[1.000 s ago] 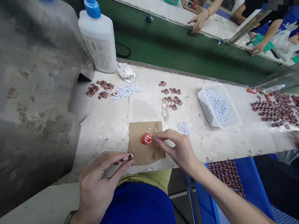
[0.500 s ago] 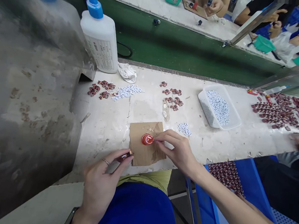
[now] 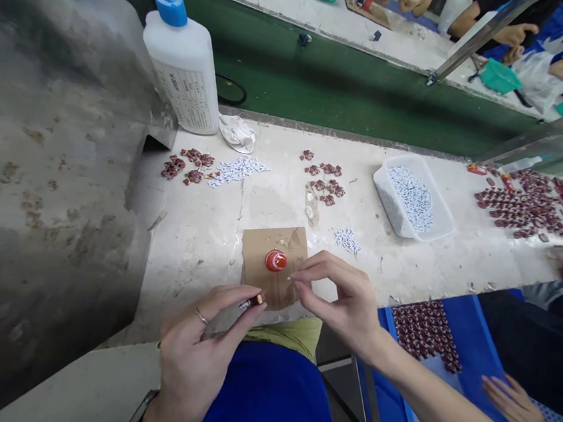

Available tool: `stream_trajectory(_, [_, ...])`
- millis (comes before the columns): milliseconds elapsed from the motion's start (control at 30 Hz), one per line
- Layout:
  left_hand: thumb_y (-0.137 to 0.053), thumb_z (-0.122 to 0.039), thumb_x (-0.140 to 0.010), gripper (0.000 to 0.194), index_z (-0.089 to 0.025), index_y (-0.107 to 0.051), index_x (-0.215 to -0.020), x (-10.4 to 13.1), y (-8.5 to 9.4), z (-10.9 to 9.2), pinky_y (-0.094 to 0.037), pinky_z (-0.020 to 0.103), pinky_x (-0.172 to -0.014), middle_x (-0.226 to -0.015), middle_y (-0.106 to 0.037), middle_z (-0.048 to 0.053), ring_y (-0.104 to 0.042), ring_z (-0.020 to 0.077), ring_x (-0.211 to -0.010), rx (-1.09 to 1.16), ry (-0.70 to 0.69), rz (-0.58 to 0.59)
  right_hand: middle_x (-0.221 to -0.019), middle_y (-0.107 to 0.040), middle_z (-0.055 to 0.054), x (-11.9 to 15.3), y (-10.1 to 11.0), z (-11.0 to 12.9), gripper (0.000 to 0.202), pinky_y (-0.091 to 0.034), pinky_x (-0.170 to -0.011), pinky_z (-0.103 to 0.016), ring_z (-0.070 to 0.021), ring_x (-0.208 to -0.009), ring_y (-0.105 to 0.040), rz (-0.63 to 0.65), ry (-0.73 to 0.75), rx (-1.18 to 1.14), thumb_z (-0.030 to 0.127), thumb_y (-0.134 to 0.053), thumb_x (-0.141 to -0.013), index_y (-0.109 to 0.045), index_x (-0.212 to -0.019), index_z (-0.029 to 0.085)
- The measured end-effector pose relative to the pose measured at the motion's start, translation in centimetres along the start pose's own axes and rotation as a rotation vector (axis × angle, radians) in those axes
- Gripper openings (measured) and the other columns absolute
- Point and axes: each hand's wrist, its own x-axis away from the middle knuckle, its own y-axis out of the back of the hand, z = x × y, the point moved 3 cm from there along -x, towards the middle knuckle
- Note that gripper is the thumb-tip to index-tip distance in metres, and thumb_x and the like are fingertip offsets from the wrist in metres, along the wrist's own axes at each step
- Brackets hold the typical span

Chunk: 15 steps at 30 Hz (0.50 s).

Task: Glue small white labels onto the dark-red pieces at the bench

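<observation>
My left hand [image 3: 198, 357] pinches a small brown figurine piece [image 3: 253, 301] between thumb and fingertips, at the near edge of a cardboard square [image 3: 256, 243]. On that cardboard stands a small red cap [image 3: 276, 260] with something glossy inside. My right hand [image 3: 345, 298] is closed in a pinch to the right of the cap, apart from it. A tiny whitish piece [image 3: 290, 278] shows at its fingertips, resembling the loose white-and-blue bits [image 3: 347, 240] lying just beyond this hand.
Brown figurine pieces [image 3: 331, 188] and more white-and-blue bits [image 3: 238, 169] lie farther back. A clear tub [image 3: 443, 229] of such bits stands right. A glue bottle [image 3: 187, 80] and crumpled cloth [image 3: 237, 134] are back left. Another person's hand [image 3: 515, 403] is above a blue crate [image 3: 487, 333].
My right hand has drawn back from the red cap, toward me. My left hand has moved right with the figurine piece. At the lower right, another person's hand has come into sight above the crate.
</observation>
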Motion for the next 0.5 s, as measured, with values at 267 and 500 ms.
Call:
stream_trajectory(267, [-0.076, -0.006, -0.084, 0.033, -0.027, -0.073, -0.11, -0.2, 0.6, -1.6, -0.059, 0.013, -0.094, -0.108, -0.076, -0.011, -0.073, 0.0038, -0.092, 0.039, -0.077, 0.021, -0.093, -0.078, -0.004, -0.1, -1.1, 3.2, 0.017, -0.061, -0.077, -0.032, -0.0154, -0.085, -0.074, 0.061, 0.005, -0.142, 0.004, -0.072, -0.087, -0.074, -0.097, 0.018])
stream_trajectory(500, [-0.078, -0.008, -0.083, 0.033, -0.028, -0.073, -0.109, -0.3, 0.6, -1.5, -0.059, 0.012, -0.093, -0.107, -0.076, -0.012, -0.073, 0.0027, -0.087, 0.026, -0.09, 0.014, -0.09, -0.078, -0.003, -0.3, -1.4, 3.1, 0.013, -0.06, -0.073, -0.031, -0.015, -0.081, -0.072, 0.101, -0.003, -0.12, 0.009, -0.071, -0.09, -0.073, -0.097, 0.02])
